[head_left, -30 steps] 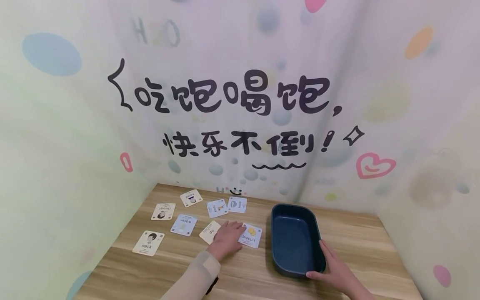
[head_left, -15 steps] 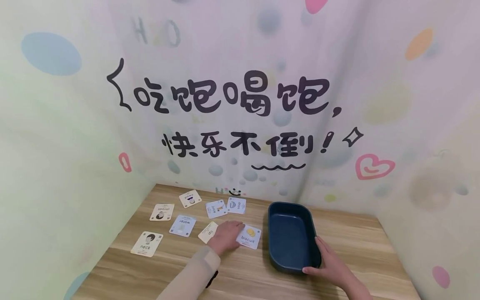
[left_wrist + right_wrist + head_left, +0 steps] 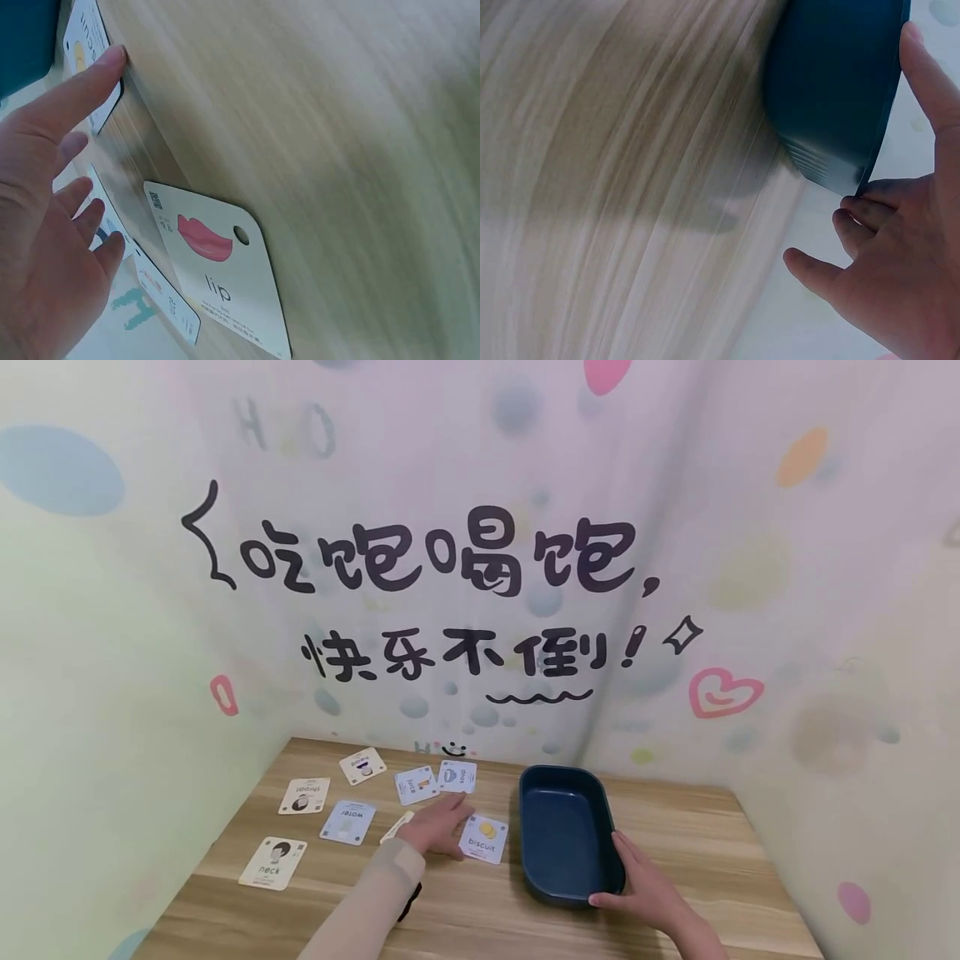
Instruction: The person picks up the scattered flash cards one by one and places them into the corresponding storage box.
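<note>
My left hand reaches over the wooden table with its fingers loosely extended, partly above the "lip" card. Beside its fingers lies the pale blue "biscuit" card. In the left wrist view the thumb tip is at that card's edge; whether it touches cannot be told. Just beyond the fingers are the "soup" card and the "juice" card. With thumb and fingers on its rim, my right hand holds the near right corner of a dark blue rectangular box. No cards show inside the box.
Farther left on the table lie the "water" card, "neck" card, "throat" card and "head" card. Behind the wood-grain table hangs a printed curtain with large black writing.
The view has turned slightly right. My left hand has moved a little away from the biscuit card, toward the soup card. The box has slid slightly left with my right hand still on it.
</note>
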`<action>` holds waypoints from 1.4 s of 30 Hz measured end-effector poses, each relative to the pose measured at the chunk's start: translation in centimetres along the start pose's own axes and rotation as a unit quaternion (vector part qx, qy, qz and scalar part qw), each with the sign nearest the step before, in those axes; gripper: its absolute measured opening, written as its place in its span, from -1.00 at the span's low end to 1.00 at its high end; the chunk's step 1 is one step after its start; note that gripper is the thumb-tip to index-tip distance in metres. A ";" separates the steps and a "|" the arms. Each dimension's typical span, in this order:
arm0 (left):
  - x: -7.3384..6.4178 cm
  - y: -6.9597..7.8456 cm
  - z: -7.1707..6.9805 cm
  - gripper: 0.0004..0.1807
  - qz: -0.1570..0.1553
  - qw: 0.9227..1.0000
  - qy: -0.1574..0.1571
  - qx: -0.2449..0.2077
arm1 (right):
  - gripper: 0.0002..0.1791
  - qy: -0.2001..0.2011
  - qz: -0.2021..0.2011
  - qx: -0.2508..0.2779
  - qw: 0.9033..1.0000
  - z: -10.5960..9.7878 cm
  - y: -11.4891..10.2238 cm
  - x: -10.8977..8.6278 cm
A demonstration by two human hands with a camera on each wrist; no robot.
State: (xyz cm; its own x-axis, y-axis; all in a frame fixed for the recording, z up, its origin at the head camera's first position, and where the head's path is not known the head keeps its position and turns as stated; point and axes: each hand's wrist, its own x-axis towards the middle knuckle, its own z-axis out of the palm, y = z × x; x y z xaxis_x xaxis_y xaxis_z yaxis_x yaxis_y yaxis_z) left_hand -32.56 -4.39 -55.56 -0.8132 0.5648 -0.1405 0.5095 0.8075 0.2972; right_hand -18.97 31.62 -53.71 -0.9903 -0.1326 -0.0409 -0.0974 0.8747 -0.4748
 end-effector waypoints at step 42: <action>-0.2 2.3 -2.4 -0.12 -0.012 0.989 0.138 -0.060 | 0.29 -0.012 0.008 0.023 1.000 0.0 -0.8 0.5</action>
State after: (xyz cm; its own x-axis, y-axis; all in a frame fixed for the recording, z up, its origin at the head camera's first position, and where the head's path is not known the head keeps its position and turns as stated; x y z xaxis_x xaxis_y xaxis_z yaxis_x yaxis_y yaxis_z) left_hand -31.85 -3.03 -52.60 -0.8787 0.4649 0.1085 0.4657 0.7846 0.4093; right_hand -19.40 30.86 -53.37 -0.9889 -0.1308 -0.0699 -0.0768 0.8548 -0.5132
